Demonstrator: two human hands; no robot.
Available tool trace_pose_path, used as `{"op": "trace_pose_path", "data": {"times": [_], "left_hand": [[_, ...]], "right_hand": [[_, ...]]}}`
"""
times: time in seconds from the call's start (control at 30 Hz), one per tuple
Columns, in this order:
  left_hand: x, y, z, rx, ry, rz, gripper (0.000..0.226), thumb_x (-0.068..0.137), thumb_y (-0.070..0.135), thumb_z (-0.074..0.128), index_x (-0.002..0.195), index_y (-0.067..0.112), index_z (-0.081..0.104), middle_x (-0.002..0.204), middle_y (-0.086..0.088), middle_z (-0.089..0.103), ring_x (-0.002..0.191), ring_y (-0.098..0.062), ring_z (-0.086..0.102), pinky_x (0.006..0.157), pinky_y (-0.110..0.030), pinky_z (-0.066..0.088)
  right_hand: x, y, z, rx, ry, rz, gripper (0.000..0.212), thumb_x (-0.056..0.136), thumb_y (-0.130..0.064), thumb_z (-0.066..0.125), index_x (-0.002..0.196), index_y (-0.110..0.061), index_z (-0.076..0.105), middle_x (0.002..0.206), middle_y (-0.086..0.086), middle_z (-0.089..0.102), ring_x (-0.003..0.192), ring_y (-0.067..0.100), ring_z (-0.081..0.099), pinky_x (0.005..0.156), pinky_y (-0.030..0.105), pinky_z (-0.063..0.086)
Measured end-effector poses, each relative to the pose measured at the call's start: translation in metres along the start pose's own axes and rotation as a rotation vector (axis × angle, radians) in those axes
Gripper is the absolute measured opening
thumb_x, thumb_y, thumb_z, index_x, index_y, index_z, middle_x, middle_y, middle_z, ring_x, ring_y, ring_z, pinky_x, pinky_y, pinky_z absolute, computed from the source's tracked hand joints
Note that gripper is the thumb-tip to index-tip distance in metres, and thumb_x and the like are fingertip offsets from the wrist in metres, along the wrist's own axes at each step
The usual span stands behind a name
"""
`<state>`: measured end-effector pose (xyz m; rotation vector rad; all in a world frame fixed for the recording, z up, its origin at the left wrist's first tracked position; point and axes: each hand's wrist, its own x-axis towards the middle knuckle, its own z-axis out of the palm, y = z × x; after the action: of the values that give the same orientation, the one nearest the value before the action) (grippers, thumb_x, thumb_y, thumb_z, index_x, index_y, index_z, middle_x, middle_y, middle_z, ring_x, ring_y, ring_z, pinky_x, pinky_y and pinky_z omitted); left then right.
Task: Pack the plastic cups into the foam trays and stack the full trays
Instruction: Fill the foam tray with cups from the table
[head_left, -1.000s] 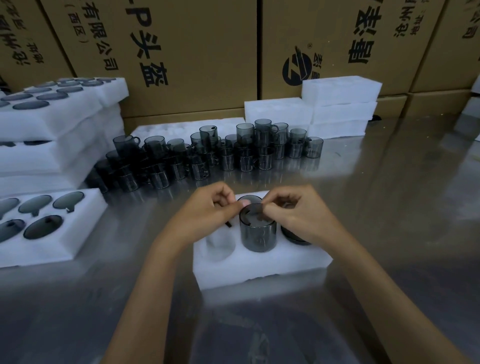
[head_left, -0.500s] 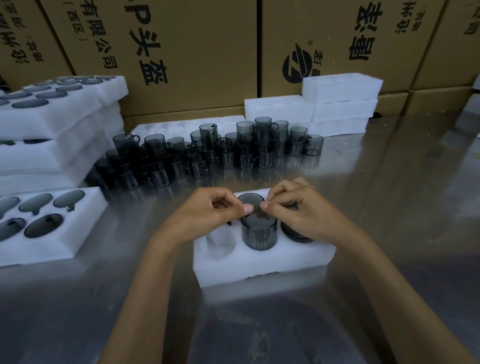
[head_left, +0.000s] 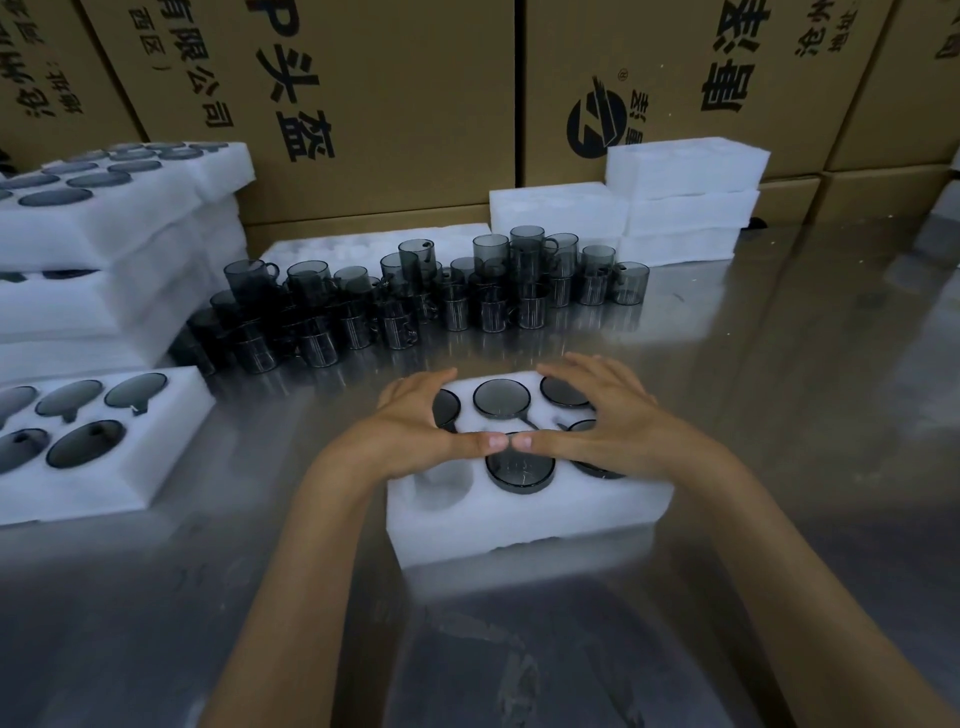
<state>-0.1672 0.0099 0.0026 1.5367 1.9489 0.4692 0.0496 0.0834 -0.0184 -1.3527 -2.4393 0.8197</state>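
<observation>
I see a polished metal tabletop (head_left: 810, 415) filling the lower and right field; its surface is reflective and shows faint scuffs. Behind it, a row of large brown cardboard boxes (head_left: 395, 104) forms the backdrop, printed with black Chinese characters and a round logo (head_left: 596, 124). Lower boxes (head_left: 878, 192) sit at far right. Lighting is dim and even.

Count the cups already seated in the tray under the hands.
5: back left, back middle, back right, front middle, front right, some partly hidden by hands. Front-left hole is empty.
</observation>
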Motion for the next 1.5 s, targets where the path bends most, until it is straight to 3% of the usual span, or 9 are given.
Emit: {"op": "trace_pose_path", "data": {"times": [0.3, 0.47, 0.7, 0.9, 1.07, 1.17, 1.3, 1.4, 1.5], "left_hand": [[0.006, -0.006, 0.003, -0.051, 0.033, 0.032, 0.099, 0.071, 0.059, 0.078, 0.153, 0.038, 0.028, 0.161, 0.011, 0.017, 0.151, -0.012, 0.004, 0.118, -0.038, 0.016], [0.008, -0.016, 0.005, -0.11, 0.077, 0.092, 0.102, 0.053, 0.073, 0.074, 0.144, 0.044, 0.039, 0.129, 0.021, 0.032, 0.127, 0.002, 0.013, 0.101, -0.028, 0.02], [0.023, -0.029, 0.017, -0.495, 0.264, 0.194, 0.026, 0.078, 0.048, 0.079, 0.102, 0.041, 0.073, 0.115, 0.019, 0.065, 0.114, 0.001, 0.057, 0.099, -0.023, 0.044], [0.038, -0.037, 0.018, -1.016, 0.529, 0.012, 0.011, 0.087, 0.026, 0.07, 0.081, 0.025, 0.079, 0.078, 0.017, 0.074, 0.065, 0.001, 0.068, 0.054, -0.012, 0.049], [0.048, -0.04, 0.02, -1.072, 0.612, 0.023, 0.015, 0.087, 0.014, 0.066, 0.076, 0.016, 0.076, 0.059, 0.009, 0.066, 0.05, -0.002, 0.061, 0.046, -0.012, 0.045], [0.055, -0.043, 0.021, -1.026, 0.62, 0.022, 0.02, 0.092, 0.02, 0.066, 0.074, 0.017, 0.075, 0.059, 0.007, 0.066, 0.05, -0.005, 0.06, 0.048, -0.013, 0.046], [0.065, -0.045, 0.024, -1.015, 0.766, -0.015, 0.034, 0.097, 0.029, 0.057, 0.071, 0.012, 0.072, 0.07, -0.002, 0.066, 0.069, -0.019, 0.06, 0.071, -0.033, 0.049], [0.069, -0.048, 0.027, -1.002, 0.816, -0.024, 0.04, 0.097, 0.033, 0.051, 0.068, 0.013, 0.069, 0.068, -0.005, 0.065, 0.068, -0.021, 0.058, 0.072, -0.039, 0.049], [0.072, -0.05, 0.028, -1.038, 0.785, -0.015, 0.043, 0.096, 0.034, 0.05, 0.061, 0.019, 0.068, 0.057, 0.002, 0.06, 0.055, -0.014, 0.056, 0.061, -0.032, 0.047]], "right_hand": [[0.006, 0.008, 0.007, 0.088, 0.09, -0.058, 0.095, 0.06, -0.082, 0.065, 0.145, -0.046, 0.042, 0.151, -0.02, 0.03, 0.139, -0.005, 0.01, 0.111, 0.026, 0.015], [0.009, 0.01, 0.006, 0.005, 0.214, -0.095, 0.067, 0.072, -0.08, 0.057, 0.129, -0.046, 0.054, 0.127, -0.024, 0.043, 0.126, -0.002, 0.02, 0.105, 0.026, 0.022], [0.015, 0.015, 0.015, 0.039, 0.371, -0.117, 0.028, 0.088, -0.055, 0.061, 0.113, -0.04, 0.063, 0.114, -0.013, 0.054, 0.116, 0.007, 0.027, 0.096, 0.029, 0.027], [0.025, 0.016, 0.013, 0.088, 0.361, -0.19, 0.016, 0.091, -0.041, 0.067, 0.105, -0.035, 0.065, 0.112, -0.01, 0.061, 0.115, 0.01, 0.045, 0.098, 0.028, 0.036], [0.054, 0.011, -0.004, 0.175, 0.33, -0.121, 0.014, 0.091, -0.037, 0.07, 0.082, -0.026, 0.069, 0.088, -0.007, 0.069, 0.087, 0.009, 0.061, 0.076, 0.015, 0.047], [0.096, 0.006, -0.023, 0.093, 0.332, -0.026, 0.016, 0.093, -0.037, 0.066, 0.105, -0.027, 0.064, 0.08, -0.013, 0.062, 0.085, 0.014, 0.059, 0.074, 0.026, 0.043], [0.159, -0.006, -0.042, 0.002, 0.26, 0.042, 0.062, 0.096, -0.025, 0.055, 0.153, -0.031, 0.031, 0.093, -0.001, 0.063, 0.1, 0.026, 0.063, 0.096, 0.037, 0.049], [0.196, -0.004, -0.048, -0.071, 0.274, 0.106, 0.065, 0.098, -0.023, 0.05, 0.157, -0.028, 0.023, 0.139, 0.011, 0.057, 0.121, 0.034, 0.057, 0.105, 0.043, 0.047], [0.219, 0.004, -0.048, -0.137, 0.305, 0.138, 0.061, 0.099, -0.023, 0.048, 0.156, -0.028, 0.027, 0.142, 0.013, 0.055, 0.12, 0.035, 0.057, 0.1, 0.044, 0.049]]}}
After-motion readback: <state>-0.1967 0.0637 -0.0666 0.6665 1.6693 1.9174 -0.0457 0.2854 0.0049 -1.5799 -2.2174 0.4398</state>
